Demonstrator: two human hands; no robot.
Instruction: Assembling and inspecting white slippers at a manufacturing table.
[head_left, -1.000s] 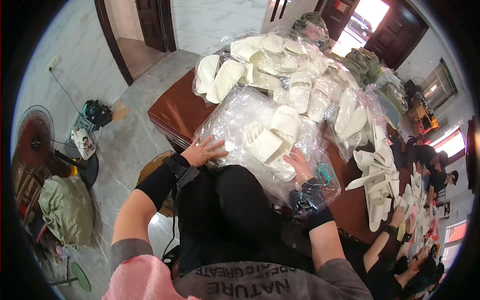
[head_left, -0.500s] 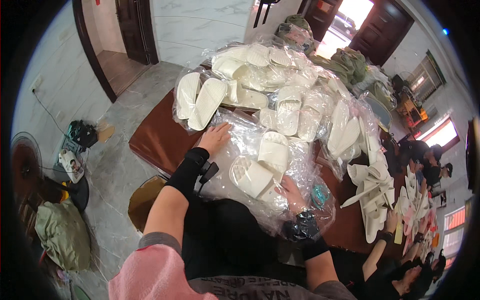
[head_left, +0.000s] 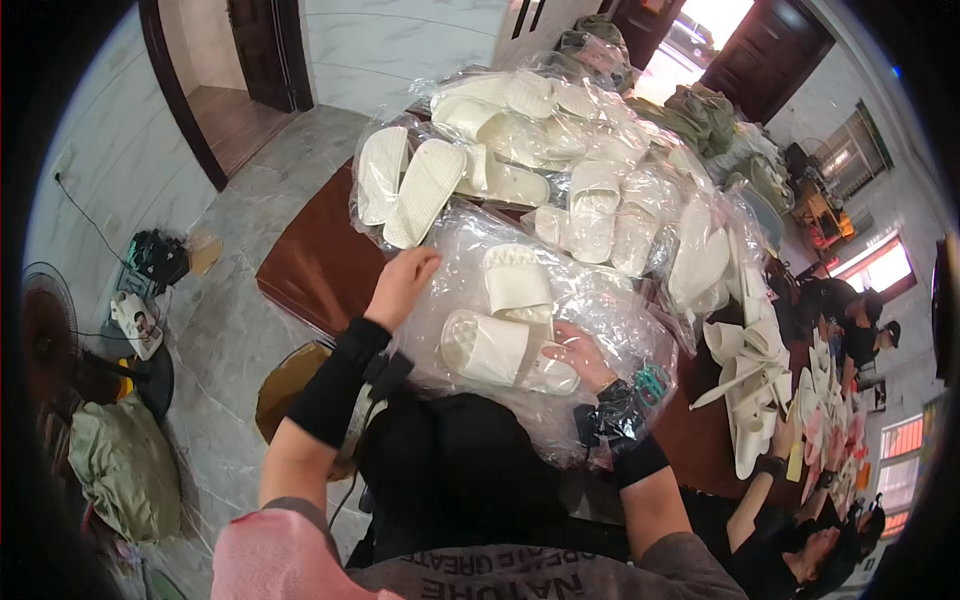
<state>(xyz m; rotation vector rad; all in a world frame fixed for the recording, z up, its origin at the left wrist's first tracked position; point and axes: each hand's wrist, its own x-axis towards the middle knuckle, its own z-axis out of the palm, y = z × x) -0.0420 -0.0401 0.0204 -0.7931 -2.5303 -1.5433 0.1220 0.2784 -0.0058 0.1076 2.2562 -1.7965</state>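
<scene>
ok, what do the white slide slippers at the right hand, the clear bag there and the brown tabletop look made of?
White slide slippers: matte, likely moulded foam or soft plastic; uniform colour, bumpy texture.
Clear bag: thin glossy plastic film; see-through, creased, glinting.
Brown tabletop: smooth, soft sheen; varnished wood or laminate, can't tell which.

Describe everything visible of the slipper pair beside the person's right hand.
The pair of slippers is white, apparently foam or plastic, with broad straps and textured footbeds. Both lie straps upward amid clear plastic, toes angled apart, beyond the lap; whether bagged is unclear. The right hand touches the nearer one's heel end.
</scene>
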